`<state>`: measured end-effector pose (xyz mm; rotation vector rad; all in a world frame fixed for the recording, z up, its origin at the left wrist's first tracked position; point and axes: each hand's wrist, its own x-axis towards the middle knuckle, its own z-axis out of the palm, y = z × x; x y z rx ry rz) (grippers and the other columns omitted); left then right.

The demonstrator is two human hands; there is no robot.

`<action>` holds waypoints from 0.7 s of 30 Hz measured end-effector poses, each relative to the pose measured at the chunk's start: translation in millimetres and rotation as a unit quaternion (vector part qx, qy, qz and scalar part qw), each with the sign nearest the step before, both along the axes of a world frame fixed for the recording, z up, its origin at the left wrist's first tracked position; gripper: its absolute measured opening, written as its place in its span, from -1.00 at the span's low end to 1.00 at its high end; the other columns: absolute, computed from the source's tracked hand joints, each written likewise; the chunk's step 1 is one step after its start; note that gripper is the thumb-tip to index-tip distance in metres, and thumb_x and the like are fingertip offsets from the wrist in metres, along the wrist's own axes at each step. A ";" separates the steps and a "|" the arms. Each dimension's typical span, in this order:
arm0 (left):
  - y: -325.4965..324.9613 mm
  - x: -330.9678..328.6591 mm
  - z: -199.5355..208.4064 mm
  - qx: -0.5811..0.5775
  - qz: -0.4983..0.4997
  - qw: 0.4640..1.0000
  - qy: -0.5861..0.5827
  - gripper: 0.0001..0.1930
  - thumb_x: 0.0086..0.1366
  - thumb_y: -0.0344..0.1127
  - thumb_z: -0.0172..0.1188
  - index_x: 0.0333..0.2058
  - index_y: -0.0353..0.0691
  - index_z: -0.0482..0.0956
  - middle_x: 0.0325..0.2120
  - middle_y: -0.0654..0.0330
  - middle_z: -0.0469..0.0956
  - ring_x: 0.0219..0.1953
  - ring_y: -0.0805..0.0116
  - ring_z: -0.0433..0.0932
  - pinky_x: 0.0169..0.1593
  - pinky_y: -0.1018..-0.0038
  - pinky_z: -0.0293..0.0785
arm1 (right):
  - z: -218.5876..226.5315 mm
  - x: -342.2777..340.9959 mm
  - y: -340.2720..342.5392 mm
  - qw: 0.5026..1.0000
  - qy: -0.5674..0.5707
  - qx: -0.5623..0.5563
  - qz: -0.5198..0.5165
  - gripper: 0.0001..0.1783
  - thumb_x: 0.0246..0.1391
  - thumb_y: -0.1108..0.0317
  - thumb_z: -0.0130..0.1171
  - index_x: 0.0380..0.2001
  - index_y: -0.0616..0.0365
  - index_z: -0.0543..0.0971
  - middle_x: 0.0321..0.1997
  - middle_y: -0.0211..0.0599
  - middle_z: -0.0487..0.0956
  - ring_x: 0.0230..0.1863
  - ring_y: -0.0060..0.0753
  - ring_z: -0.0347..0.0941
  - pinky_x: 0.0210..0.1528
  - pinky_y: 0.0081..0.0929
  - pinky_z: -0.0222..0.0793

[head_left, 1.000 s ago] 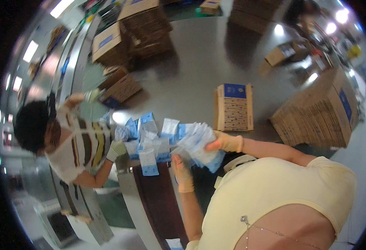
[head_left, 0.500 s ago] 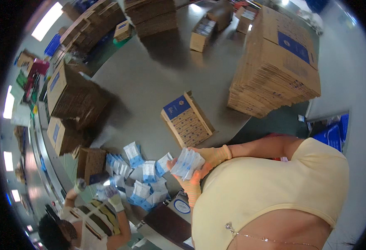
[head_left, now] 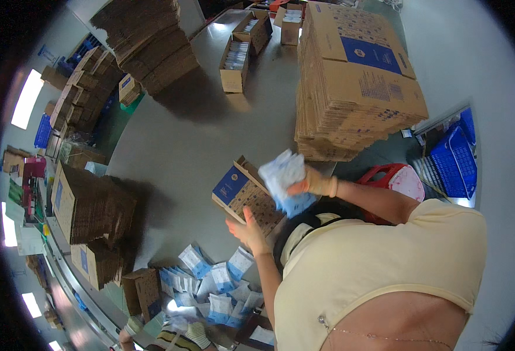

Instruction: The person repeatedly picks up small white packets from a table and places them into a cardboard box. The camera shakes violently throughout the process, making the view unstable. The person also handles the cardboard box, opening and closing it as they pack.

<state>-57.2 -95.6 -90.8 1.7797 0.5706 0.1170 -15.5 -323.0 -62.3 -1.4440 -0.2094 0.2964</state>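
Note:
A stack of white-and-blue packets (head_left: 282, 175), smeared by motion, is gripped in my right hand (head_left: 316, 182), just right of a brown carton with a blue panel (head_left: 232, 184). The carton stands on the grey table, and its inside is hidden from this side. My left hand (head_left: 250, 233) has its fingers stretched out and thumb apart at the carton's near side; it seems to touch the cardboard. Below that hand lies a loose pile of packets (head_left: 221, 278). Thin pale gloves cover part of my hands.
Flattened cartons are stacked at right (head_left: 357, 88), at top left (head_left: 146, 47) and at left (head_left: 90, 202). Filled cartons (head_left: 234, 64) stand at the back. A co-worker's gloved hand (head_left: 197, 334) is beside the pile. A red stool (head_left: 386, 175) and blue basket (head_left: 453, 164) are at right.
The packets, earlier between both my hands over the pile, have moved up and right in my right hand. My left hand has let go and moved to the carton. The view has shifted.

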 end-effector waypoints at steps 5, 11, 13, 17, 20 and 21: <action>15.1 12.4 -72.7 0.197 -0.065 0.960 0.187 -0.46 0.24 0.09 0.15 -0.17 -0.39 0.42 -0.21 -0.19 0.49 -0.23 -0.18 0.48 -0.09 0.22 0.42 | -0.8 17.6 -16.7 0.992 0.101 0.022 -0.071 -0.36 -0.23 0.17 0.49 -0.03 0.14 0.53 -0.02 -0.39 0.56 -0.02 -0.50 0.46 0.05 -0.47 0.38; 26.1 -23.3 -97.7 -0.310 0.018 0.949 -0.047 -0.59 0.35 -0.07 0.07 -0.09 -0.37 0.44 -0.19 0.12 0.54 -0.26 0.27 0.52 -0.17 0.36 0.50 | -7.0 21.4 -5.8 0.993 0.066 0.069 -0.071 -0.38 -0.13 0.16 0.43 0.03 0.11 0.50 0.00 -0.40 0.55 0.01 -0.49 0.43 0.09 -0.44 0.34; 34.3 -42.4 -97.0 -0.463 -0.016 0.885 -0.049 -0.59 0.35 -0.06 0.04 -0.05 -0.32 0.42 -0.22 0.13 0.54 -0.22 0.22 0.55 -0.15 0.31 0.54 | -5.3 16.1 5.5 0.987 0.086 0.122 -0.059 -0.41 -0.09 0.16 0.40 0.02 0.10 0.49 0.00 -0.42 0.54 0.01 -0.47 0.43 0.10 -0.42 0.34; 66.8 -75.6 -173.2 -0.442 -0.066 0.890 -0.094 -0.58 0.37 -0.06 0.00 0.02 -0.28 0.37 -0.22 0.17 0.54 -0.19 0.18 0.55 -0.11 0.27 0.54 | 23.5 6.3 66.3 0.987 0.064 0.123 0.080 -0.45 0.02 0.23 0.31 0.08 0.13 0.42 0.06 -0.37 0.49 0.07 -0.47 0.38 0.15 -0.46 0.32; 60.1 -81.4 -198.7 -0.442 -0.076 0.889 -0.091 -0.57 0.36 -0.06 0.01 0.02 -0.28 0.36 -0.21 0.17 0.54 -0.18 0.18 0.55 -0.10 0.28 0.54 | -12.1 -3.7 93.4 0.972 0.089 0.124 0.177 -0.41 -0.11 0.20 0.39 0.00 0.10 0.43 -0.07 -0.37 0.52 -0.03 -0.40 0.44 0.02 -0.40 0.38; 58.7 -84.6 -204.7 -0.447 -0.075 0.888 -0.080 -0.57 0.36 -0.07 0.01 0.02 -0.28 0.36 -0.21 0.17 0.53 -0.18 0.18 0.55 -0.09 0.28 0.53 | -44.0 -3.5 100.7 0.960 0.118 0.134 0.217 -0.38 -0.19 0.21 0.44 -0.03 0.08 0.42 -0.15 -0.37 0.52 -0.08 -0.37 0.46 -0.05 -0.39 0.39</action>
